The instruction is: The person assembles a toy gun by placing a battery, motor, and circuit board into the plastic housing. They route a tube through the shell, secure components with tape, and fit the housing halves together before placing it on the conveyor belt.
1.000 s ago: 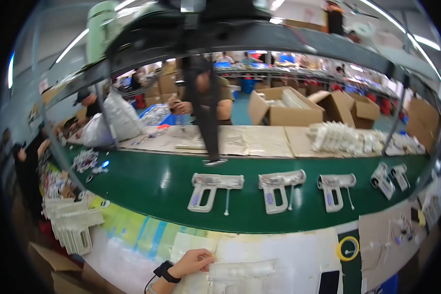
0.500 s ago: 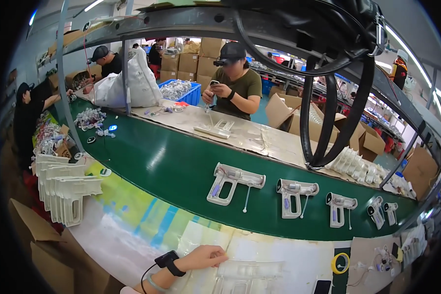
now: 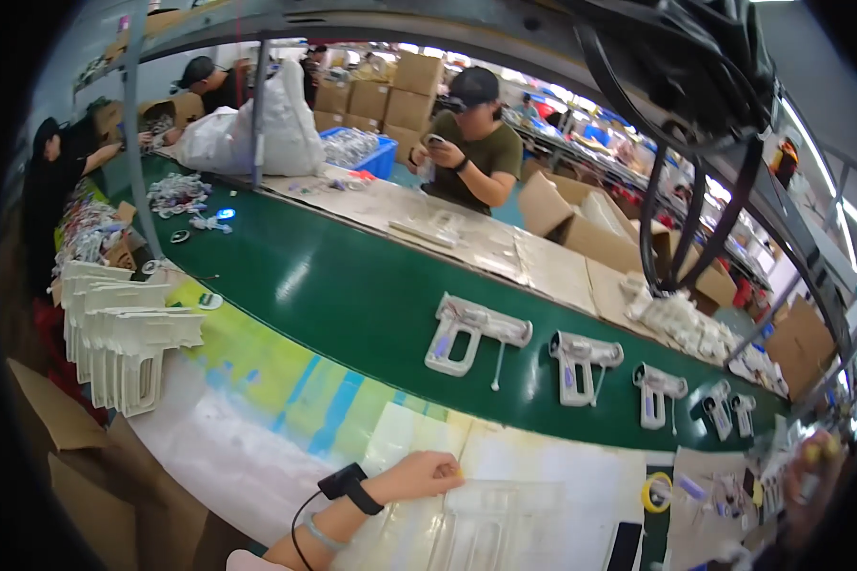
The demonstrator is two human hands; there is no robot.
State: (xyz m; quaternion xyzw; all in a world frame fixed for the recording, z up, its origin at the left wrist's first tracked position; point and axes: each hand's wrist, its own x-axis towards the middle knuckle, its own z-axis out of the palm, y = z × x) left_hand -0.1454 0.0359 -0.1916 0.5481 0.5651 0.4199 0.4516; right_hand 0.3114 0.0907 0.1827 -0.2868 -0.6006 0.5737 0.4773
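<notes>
My left hand point(image 3: 423, 475), with a black band and box at its wrist, reaches in from the lower edge. Its fingers are curled together at the upper left corner of a pale translucent toy gun shell point(image 3: 505, 500), which lies on the white work sheet. At the far right my right hand point(image 3: 814, 466) is smeared by motion over the small parts and white pieces; its fingers and anything in them cannot be made out. A toy gun point(image 3: 476, 333) with purple parts and a hanging white rod lies on the green belt point(image 3: 352, 285), ahead of my left hand.
Several more toy guns point(image 3: 583, 366) line the belt toward the right. Stacked white shells point(image 3: 124, 343) stand at the left. A yellow tape roll point(image 3: 656, 492) and a black phone point(image 3: 625, 546) lie at the right. Across the belt, a person point(image 3: 471, 143) handles something small. Black cables point(image 3: 676, 209) hang overhead.
My right hand has come into view at the far right. The view has shifted and tilted; my left hand stays at the shell's corner.
</notes>
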